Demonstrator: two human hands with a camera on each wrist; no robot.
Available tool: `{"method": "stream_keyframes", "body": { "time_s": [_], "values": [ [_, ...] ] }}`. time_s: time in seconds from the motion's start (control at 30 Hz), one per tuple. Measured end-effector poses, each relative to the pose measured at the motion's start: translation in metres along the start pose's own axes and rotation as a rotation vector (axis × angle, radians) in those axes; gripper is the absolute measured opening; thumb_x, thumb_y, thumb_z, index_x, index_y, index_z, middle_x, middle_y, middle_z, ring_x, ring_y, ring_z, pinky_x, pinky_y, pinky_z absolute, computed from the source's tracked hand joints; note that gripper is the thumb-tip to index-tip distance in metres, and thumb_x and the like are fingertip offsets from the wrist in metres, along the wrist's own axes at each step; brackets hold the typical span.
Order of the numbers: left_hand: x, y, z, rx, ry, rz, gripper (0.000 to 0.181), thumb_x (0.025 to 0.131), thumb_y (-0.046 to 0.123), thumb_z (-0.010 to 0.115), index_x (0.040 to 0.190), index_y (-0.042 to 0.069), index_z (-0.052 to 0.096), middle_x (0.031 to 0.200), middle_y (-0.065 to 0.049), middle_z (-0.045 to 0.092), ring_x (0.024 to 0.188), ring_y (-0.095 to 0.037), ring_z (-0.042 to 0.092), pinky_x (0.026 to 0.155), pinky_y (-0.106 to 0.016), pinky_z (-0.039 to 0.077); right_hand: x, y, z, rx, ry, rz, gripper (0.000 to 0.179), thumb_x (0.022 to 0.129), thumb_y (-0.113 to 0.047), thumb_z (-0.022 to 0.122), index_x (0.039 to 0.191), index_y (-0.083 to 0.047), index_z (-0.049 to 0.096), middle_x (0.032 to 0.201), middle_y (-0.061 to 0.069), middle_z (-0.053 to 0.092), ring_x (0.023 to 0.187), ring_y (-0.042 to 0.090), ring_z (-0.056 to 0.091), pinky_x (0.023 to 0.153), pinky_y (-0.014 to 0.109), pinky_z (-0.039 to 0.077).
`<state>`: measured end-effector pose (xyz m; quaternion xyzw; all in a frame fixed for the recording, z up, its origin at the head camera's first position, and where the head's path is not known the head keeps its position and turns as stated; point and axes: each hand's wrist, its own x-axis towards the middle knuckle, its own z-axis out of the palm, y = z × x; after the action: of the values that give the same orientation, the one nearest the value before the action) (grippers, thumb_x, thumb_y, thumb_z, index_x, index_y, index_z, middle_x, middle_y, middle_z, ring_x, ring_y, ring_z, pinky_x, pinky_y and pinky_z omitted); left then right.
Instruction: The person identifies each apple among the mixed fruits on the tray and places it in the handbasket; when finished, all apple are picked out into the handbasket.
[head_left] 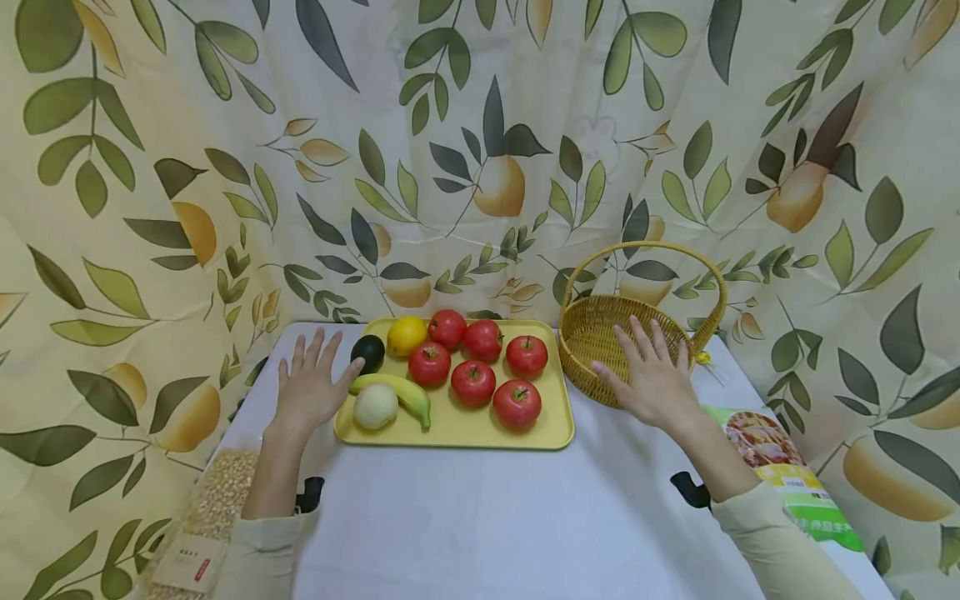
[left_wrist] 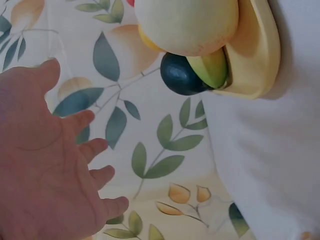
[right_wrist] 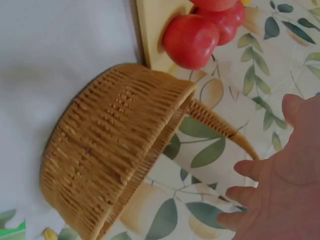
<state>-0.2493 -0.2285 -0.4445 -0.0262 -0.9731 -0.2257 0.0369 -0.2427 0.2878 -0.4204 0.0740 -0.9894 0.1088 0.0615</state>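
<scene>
My left hand (head_left: 309, 390) is held with fingers spread, just left of the yellow tray (head_left: 465, 435), and holds nothing. Near its thumb are a dark green avocado (head_left: 368, 353), a banana (head_left: 405, 395) and a round pale fruit (head_left: 376, 407). A yellow lemon-like fruit (head_left: 407, 336) and several red apples (head_left: 517, 405) fill the rest of the tray. My right hand (head_left: 654, 377), fingers also spread, overlaps the wicker basket (head_left: 592, 321) in the head view. In the right wrist view, that palm stands apart from the basket's woven side (right_wrist: 115, 150), beside its handle (right_wrist: 220, 124).
A bag of pale kernels (head_left: 217, 492) lies along the table's left edge. On the right edge, below the basket, is a colourful printed packet (head_left: 795, 479), partly covered by my right forearm. A leaf-and-fruit patterned curtain (head_left: 480, 108) hangs behind the white table (head_left: 487, 525).
</scene>
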Motion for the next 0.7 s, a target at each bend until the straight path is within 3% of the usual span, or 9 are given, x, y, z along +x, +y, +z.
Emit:
{"method": "stream_keyframes", "body": {
  "time_s": [0.17,0.47,0.7],
  "values": [
    [-0.005,-0.006,0.003,-0.063,-0.02,-0.035,0.085,0.106,0.066,0.034,0.169,0.013,0.01,0.173,-0.023,-0.002,0.157,-0.048,-0.011,0.12,-0.076,-0.007,0.0,-0.009,0.004,0.043,-0.026,-0.01,0.09,0.104,-0.069,0.034,0.166,-0.005,0.021,0.173,0.022,0.004,0.157,0.048,-0.008,0.117,0.079,-0.009],
    [-0.005,-0.021,0.014,-0.213,-0.001,-0.032,0.082,0.108,0.06,0.035,0.169,0.014,0.005,0.173,-0.024,-0.002,0.157,-0.048,-0.009,0.123,-0.073,-0.001,0.005,-0.036,0.008,0.201,-0.015,-0.047,0.083,0.107,-0.063,0.036,0.165,-0.004,0.025,0.173,0.022,0.009,0.159,0.045,-0.002,0.122,0.076,0.001],
    [-0.003,-0.025,0.024,-0.363,-0.011,-0.056,0.081,0.11,0.056,0.036,0.169,0.013,0.001,0.172,-0.027,0.001,0.157,-0.05,-0.001,0.122,-0.074,0.007,0.007,-0.05,0.015,0.354,0.013,-0.048,0.08,0.107,-0.061,0.037,0.162,-0.003,0.032,0.173,0.02,0.012,0.159,0.042,0.005,0.123,0.072,0.015]
  ]
}}
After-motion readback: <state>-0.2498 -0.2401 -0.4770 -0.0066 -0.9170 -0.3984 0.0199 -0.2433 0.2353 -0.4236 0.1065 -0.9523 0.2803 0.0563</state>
